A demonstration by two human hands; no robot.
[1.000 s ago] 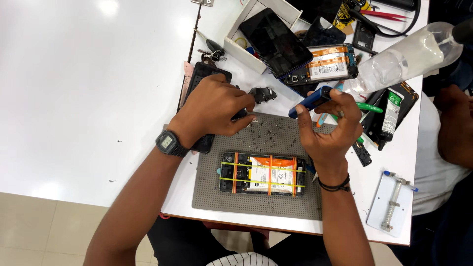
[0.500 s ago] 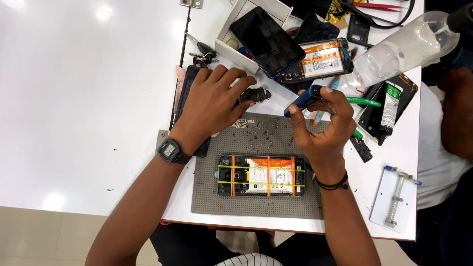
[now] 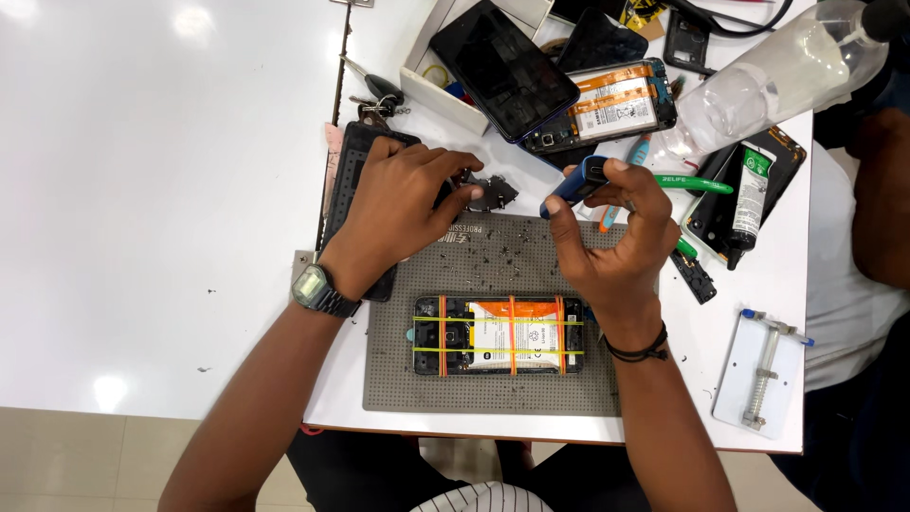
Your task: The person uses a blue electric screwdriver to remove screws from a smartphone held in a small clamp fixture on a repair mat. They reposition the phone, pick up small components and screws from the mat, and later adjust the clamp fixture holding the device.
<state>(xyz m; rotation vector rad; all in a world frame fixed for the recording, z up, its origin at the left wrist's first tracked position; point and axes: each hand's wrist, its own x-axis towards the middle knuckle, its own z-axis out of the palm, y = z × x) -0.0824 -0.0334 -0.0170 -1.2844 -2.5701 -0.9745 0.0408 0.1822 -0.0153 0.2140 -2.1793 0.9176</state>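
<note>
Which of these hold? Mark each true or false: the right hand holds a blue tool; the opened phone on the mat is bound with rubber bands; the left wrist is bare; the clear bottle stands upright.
1. The right hand holds a blue tool. True.
2. The opened phone on the grey mat is bound with rubber bands. True.
3. The left hand has a bare wrist. False: it wears a wristwatch.
4. The clear bottle stands upright. False: it lies on its side.

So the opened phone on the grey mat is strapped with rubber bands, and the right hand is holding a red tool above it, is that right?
Not quite. In the head view the tool in the right hand is blue, not red. The rest holds: the opened phone lies on the grey mat, strapped with rubber bands.
</note>
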